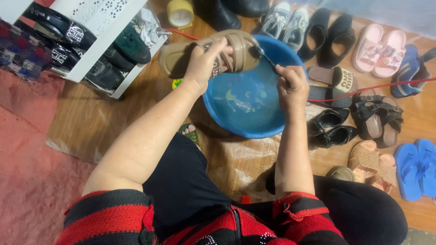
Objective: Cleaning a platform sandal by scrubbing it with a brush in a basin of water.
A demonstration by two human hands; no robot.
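The left hand (202,63) holds a tan sandal (209,53) tight, over the far rim of a blue tub (277,122). The right hand (292,86) is closed around a thin brush (265,55), and its tip touches the sandal's toe end. The tub under both hands has water in it. Left of the sandal stands a white rack (97,50) full of dark shoes. Right of the brush hand lie black sandals (330,128), pink slippers (379,50) and blue flip-flops (415,169) on the floor. Behind the sandal sits a yellow tape roll (180,12)

Red/blk striped knit top, short sleeves – blk trousers – green sandal on foot, arms bare.
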